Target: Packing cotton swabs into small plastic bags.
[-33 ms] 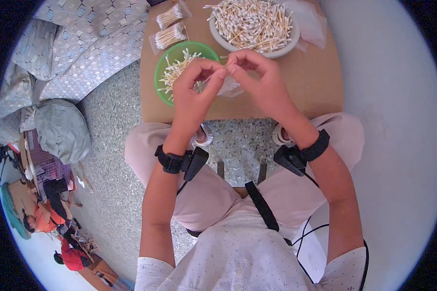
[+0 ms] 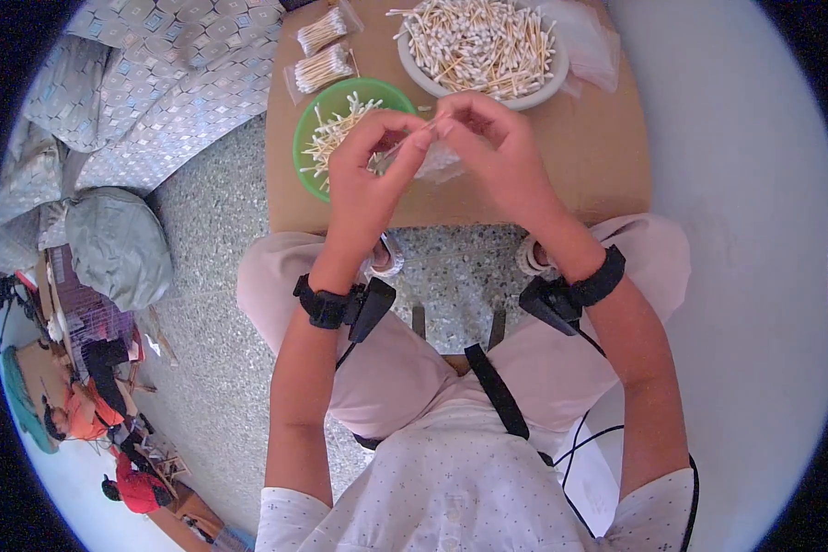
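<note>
My left hand [image 2: 373, 161] and my right hand [image 2: 497, 152] meet above the near part of the cardboard-coloured table. Both pinch the top edge of a small clear plastic bag [image 2: 440, 164], thumbs against forefingers. The bag hangs below the fingertips; whitish tips seem to show inside, but my hands hide much of it. Partly behind my left hand stands a green bowl [image 2: 305, 147] with loose cotton swabs [image 2: 336, 129]. Beyond my right hand is a pale oval bowl [image 2: 550, 92] heaped with cotton swabs [image 2: 483, 46].
Two clear packs of cotton swabs [image 2: 322, 69] lie at the table's [image 2: 580, 175] far left. Empty-looking plastic bags [image 2: 587, 46] lie beside the pale bowl. A patterned cloth-covered seat [image 2: 175, 83] is on the left, a white wall [image 2: 736, 230] on the right. Two people [image 2: 138, 488] sit far off, lower left.
The fingertips of my right hand have shifted slightly along the bag's edge, a little away from my left fingertips. The rest looks the same.
</note>
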Motion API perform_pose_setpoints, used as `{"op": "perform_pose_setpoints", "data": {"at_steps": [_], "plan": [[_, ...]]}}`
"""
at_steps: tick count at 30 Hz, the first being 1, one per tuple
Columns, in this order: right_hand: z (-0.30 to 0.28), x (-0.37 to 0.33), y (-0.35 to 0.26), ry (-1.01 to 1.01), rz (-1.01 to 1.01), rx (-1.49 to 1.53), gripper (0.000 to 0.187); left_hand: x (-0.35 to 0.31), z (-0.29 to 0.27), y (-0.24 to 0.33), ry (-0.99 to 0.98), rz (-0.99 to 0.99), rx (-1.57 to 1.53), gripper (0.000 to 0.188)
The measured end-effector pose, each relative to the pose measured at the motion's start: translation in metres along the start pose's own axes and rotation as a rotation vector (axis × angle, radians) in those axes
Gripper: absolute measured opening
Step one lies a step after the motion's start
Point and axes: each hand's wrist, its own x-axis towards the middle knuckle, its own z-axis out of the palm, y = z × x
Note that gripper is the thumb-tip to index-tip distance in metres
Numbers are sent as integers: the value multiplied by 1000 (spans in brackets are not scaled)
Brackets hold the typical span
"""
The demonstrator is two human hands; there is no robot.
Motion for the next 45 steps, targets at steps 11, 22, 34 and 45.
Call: {"op": "perform_pose_setpoints", "data": {"at_steps": [11, 22, 34, 45], "plan": [[-6, 5, 6, -29, 86, 251, 13, 4, -7, -2, 33, -12, -35, 10], [-7, 6, 6, -66, 88, 110, 17, 2, -8, 1, 31, -33, 24, 11], [-8, 6, 2, 67, 89, 182, 17, 3, -6, 1, 11, -158, -101, 14], [-7, 4, 7, -11, 22, 33, 20, 2, -7, 6, 11, -127, -10, 12]]}}
